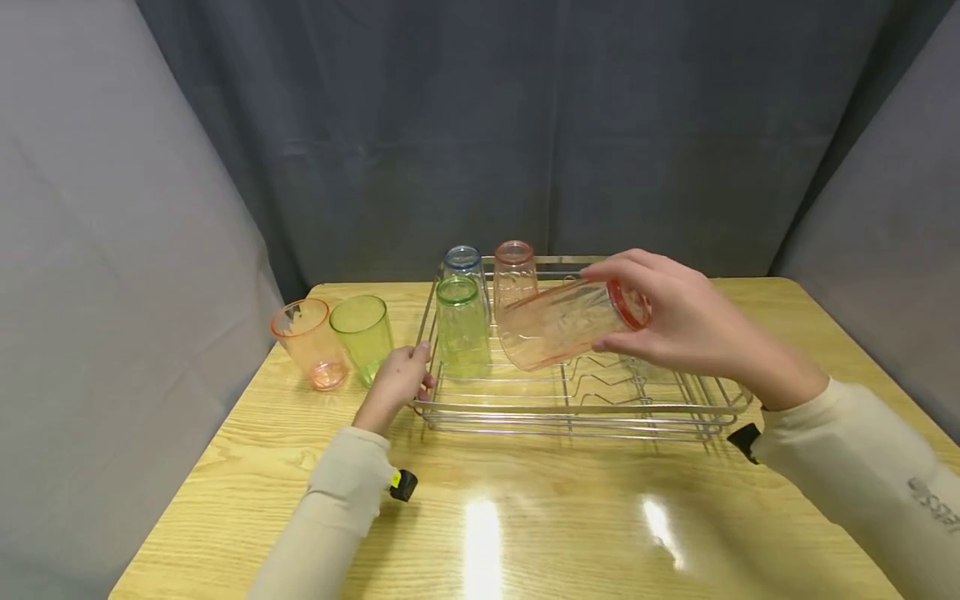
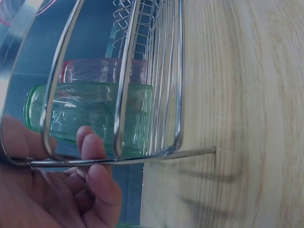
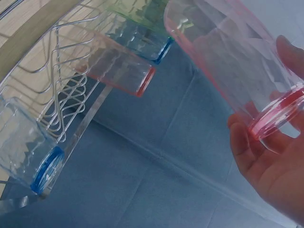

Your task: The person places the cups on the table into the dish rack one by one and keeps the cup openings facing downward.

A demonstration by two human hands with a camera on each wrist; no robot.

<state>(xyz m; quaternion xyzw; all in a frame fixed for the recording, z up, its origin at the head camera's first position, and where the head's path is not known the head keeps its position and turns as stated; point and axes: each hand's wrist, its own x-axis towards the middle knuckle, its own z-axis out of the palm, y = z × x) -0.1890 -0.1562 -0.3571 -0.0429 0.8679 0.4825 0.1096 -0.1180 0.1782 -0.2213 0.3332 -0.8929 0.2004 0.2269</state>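
My right hand (image 1: 686,321) holds a clear pink drinking glass (image 1: 551,325) by its thick red base, tilted on its side above a wire dish rack (image 1: 577,408). Its open end points left and slightly down. My left hand (image 1: 397,379) grips the rack's left end, its fingers curled round the wire in the left wrist view. Upside down at that end of the rack stand a green glass (image 1: 462,333), a blue glass (image 1: 463,260) and another pink glass (image 1: 514,271). The right wrist view shows a further blue-based glass (image 3: 28,147) in the rack, hidden by my right hand in the head view.
Left of the rack, an orange glass (image 1: 303,342) and a yellow-green glass (image 1: 363,333) stand mouth up on the wooden table (image 1: 562,517). Dark curtains (image 1: 420,142) hang behind the table, and pale cloth (image 1: 112,292) hangs at both sides.
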